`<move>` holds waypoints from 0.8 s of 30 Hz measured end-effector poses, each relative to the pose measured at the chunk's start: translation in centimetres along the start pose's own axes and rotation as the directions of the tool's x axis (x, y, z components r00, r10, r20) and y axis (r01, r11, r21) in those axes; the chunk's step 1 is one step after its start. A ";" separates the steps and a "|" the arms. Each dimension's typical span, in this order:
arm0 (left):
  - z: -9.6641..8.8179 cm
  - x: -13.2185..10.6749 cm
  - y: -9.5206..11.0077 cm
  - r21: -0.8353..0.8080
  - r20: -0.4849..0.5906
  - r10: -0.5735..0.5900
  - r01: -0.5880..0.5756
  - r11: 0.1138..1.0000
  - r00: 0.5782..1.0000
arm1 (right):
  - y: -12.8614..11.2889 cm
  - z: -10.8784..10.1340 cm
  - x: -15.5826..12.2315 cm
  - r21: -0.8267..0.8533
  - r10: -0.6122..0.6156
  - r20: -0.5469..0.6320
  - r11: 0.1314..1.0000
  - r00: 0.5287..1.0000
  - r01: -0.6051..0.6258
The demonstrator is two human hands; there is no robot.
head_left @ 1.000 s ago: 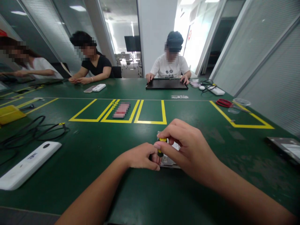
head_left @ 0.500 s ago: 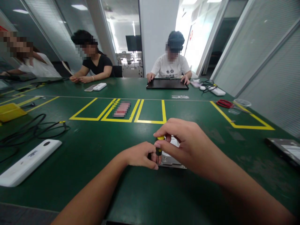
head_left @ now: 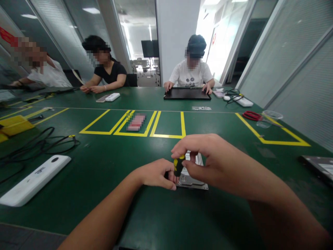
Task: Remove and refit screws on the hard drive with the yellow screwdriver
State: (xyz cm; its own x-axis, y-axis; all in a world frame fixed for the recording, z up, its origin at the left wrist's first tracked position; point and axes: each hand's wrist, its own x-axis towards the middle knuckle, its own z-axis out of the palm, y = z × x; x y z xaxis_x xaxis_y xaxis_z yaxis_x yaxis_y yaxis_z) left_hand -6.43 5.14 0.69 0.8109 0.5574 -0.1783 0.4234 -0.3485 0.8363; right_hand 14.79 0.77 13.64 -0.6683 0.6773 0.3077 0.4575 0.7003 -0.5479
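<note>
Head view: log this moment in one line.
right hand: grips screwdriver; left hand: at left edge of hard drive; hard drive: on table

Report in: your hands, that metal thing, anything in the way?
Right hand holding yellow-and-black screwdriver. Metal drive beneath, on green table. Left hand at drive's left edge, fingers close beside screwdriver.

On the table (head_left: 109,152), a hard drive (head_left: 191,181) is positioned beneath a screwdriver (head_left: 178,167), cables (head_left: 43,143) left, a second drive (head_left: 317,166) right.
</note>
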 end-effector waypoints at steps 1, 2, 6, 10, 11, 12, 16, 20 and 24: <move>0.0 0.0 0.1 -0.006 0.003 -0.010 0.010 1.000 1.000 | 0.1 0.1 0.1 0.005 -0.007 -0.007 1.000 1.000 0.007; 0.0 -0.1 0.2 -0.014 0.009 -0.020 0.020 1.000 1.000 | 0.1 0.2 0.3 0.010 -0.017 -0.011 1.000 1.000 0.017; 0.1 -0.2 0.3 -0.001 0.009 -0.048 0.048 0.999 0.999 | 0.4 0.7 0.4 -0.015 -0.013 -0.066 1.000 0.998 0.012; 0.4 -0.3 0.1 -0.028 -0.025 -0.024 0.024 0.999 0.999 | 0.4 1.1 -0.3 0.021 0.048 -0.139 0.999 0.989 -0.046; 0.4 -0.3 0.1 -0.028 -0.032 -0.016 0.015 1.000 0.999 | 0.4 1.0 -0.6 0.027 0.044 -0.138 0.999 0.989 -0.041; 0.4 -0.3 0.0 -0.019 -0.037 -0.005 0.004 1.000 0.999 | 0.4 1.0 -0.8 0.025 0.034 -0.131 0.999 0.991 -0.031; 0.4 -0.2 -0.4 -0.017 -0.009 0.030 -0.030 0.999 1.000 | 0.5 0.9 -1.4 -0.007 0.013 -0.126 1.000 0.992 -0.014; 0.3 -0.2 -0.8 -0.009 -0.003 0.041 -0.041 0.999 0.999 | 0.5 1.3 -1.5 0.000 0.004 -0.135 1.000 0.991 -0.004; 0.4 -0.2 -0.6 0.004 -0.002 0.030 -0.030 1.000 1.000 | 0.4 1.7 -1.3 0.029 -0.029 -0.144 0.999 0.989 0.033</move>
State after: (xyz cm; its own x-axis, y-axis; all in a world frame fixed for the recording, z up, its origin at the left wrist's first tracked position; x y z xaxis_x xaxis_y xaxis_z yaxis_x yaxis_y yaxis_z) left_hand -6.72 4.97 0.01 0.8223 0.5483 -0.1520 0.4006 -0.3683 0.8390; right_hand 14.83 -0.18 11.64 -0.5895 0.6823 0.4325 0.4177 0.7157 -0.5598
